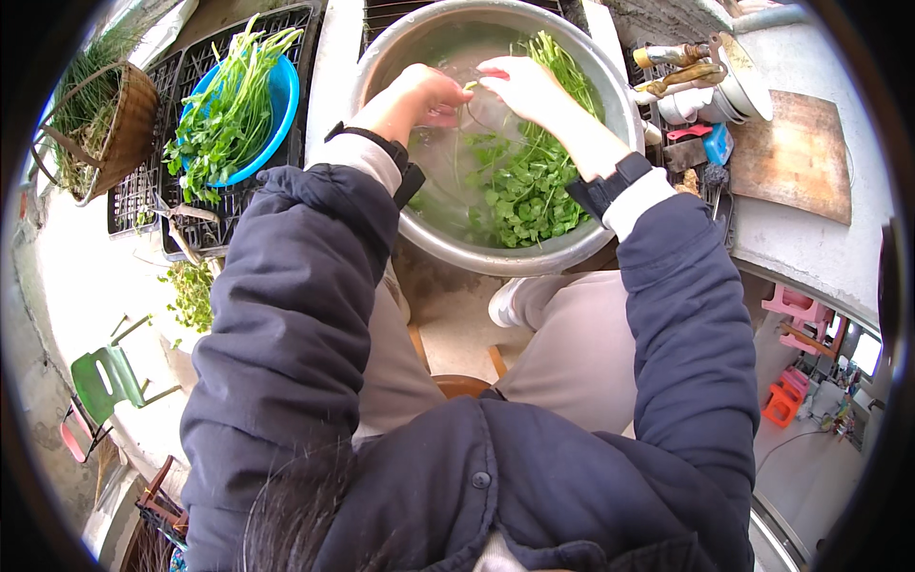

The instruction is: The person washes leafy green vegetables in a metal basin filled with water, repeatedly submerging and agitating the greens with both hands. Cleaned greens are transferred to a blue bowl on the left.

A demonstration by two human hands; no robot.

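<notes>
Though near fingers (497, 69), most greens (536, 198) rightward.

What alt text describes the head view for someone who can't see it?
A person's left hand and right hand are close together over a large metal basin of water, where leafy greens lie on the right. To the left, a blue bowl holds more greens, near a wicker basket; to the right lies a wooden board.
</notes>
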